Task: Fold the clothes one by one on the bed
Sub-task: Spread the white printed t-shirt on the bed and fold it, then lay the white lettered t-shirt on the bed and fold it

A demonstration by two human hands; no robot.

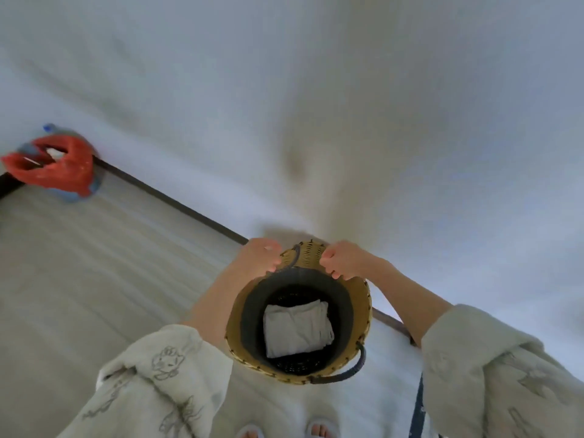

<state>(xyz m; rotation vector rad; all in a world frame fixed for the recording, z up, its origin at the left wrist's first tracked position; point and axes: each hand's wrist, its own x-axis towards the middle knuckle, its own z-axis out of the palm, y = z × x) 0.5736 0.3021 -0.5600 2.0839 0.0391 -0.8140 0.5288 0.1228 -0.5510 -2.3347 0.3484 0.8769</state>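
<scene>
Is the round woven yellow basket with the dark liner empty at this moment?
No. One pale grey folded cloth lies on the basket's bottom; nothing else shows inside.

Pale cream sleeves (pixel 151 384), loose and pushed up to the elbows, printed with grey line-drawn cartoon figures. Bare forearms (pixel 211 298), bare hands. Light open-toed slippers (pixel 319 429) on both feet, toes showing, at bottom edge.

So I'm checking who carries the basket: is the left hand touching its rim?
Touching. The head view shows the left hand gripping the far rim of the basket, fingers curled over it.
</scene>
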